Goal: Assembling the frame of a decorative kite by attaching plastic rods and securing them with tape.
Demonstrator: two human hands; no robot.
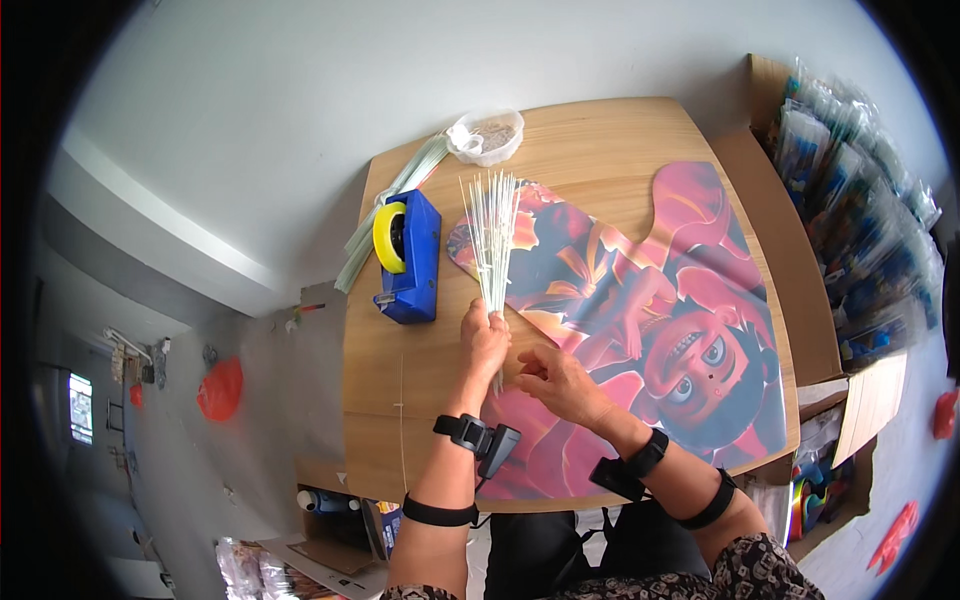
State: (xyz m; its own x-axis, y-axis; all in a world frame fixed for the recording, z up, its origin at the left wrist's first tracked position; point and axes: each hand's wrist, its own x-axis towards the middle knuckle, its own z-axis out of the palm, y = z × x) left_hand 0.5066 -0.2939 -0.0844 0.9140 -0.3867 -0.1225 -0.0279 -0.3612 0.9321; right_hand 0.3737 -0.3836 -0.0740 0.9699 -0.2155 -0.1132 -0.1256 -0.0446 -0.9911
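Note:
A bundle of thin white sticks stands fanned out above my left hand, whose fingers are wrapped round its lower part. The stick ends poke out below that hand. Close by on the right is my right hand, its fingers bent together near the bundle's lower end. Whether anything small is between those fingertips cannot be made out. Under both hands lies a large printed sheet with a colourful cartoon figure. To the left of the bundle sits a blue tape dispenser with a yellow roll of tape.
Behind the dispenser, long pale green strips overhang the wooden table's left edge. A clear plastic tub stands at the back. On the right, a cardboard box is packed with plastic-wrapped items. A red bag lies on the floor.

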